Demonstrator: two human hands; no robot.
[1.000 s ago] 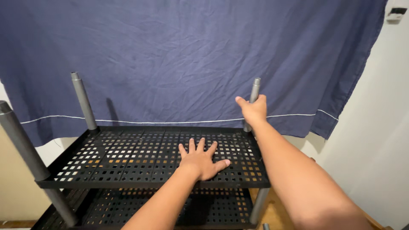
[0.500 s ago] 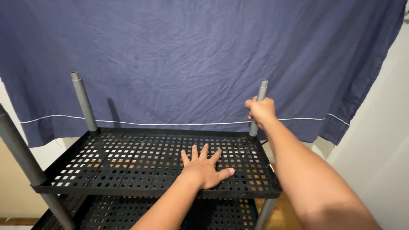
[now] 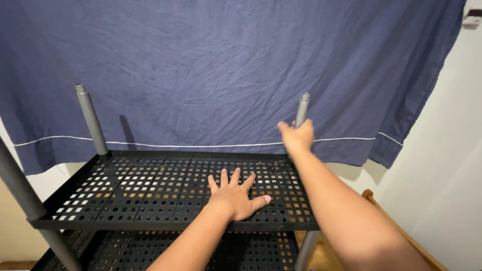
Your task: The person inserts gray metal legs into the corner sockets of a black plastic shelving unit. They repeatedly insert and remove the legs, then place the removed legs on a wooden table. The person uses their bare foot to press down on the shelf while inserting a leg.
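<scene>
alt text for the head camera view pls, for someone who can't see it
A person's right hand grips the rear right grey post of a black perforated shelf, while the left hand lies flat, fingers spread, on its top. A dark blue cloth hangs behind; another grey post stands at the rear left.

One head-worn view looks forward and slightly down from close above the black perforated shelf [image 3: 150, 185], facing the hanging blue cloth [image 3: 226, 70] at twelve o'clock; both forearms enter from six o'clock.
</scene>
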